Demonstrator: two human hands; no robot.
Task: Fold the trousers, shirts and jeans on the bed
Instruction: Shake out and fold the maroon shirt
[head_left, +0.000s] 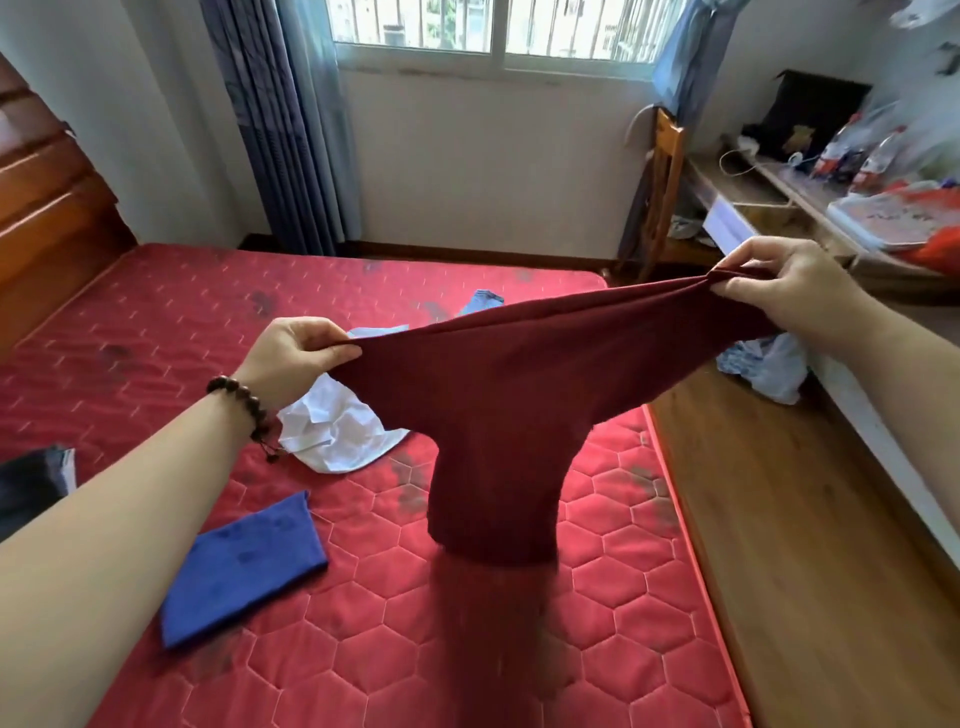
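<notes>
Overhead, red quilted mattress (597, 597), curtained window (493, 26).

Maroon garment (493, 415) hangs mid-frame, its lower end smeared with blur, hiding part of the white shirt (337, 431) and most of a light blue piece (480, 301) behind. Dark folded clothing (31, 483) is cut by the left edge. Desk clutter (872, 156), upper right, blurred.

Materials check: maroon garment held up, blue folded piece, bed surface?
Maroon garment: looks like fine ribbed knit, matte; it stretches and sags between left hand and right hand. Blue folded piece: soft matte cloth, probably cotton, lying flat. Mattress: red quilted fabric with slight sheen and stitched hexagons.
</notes>
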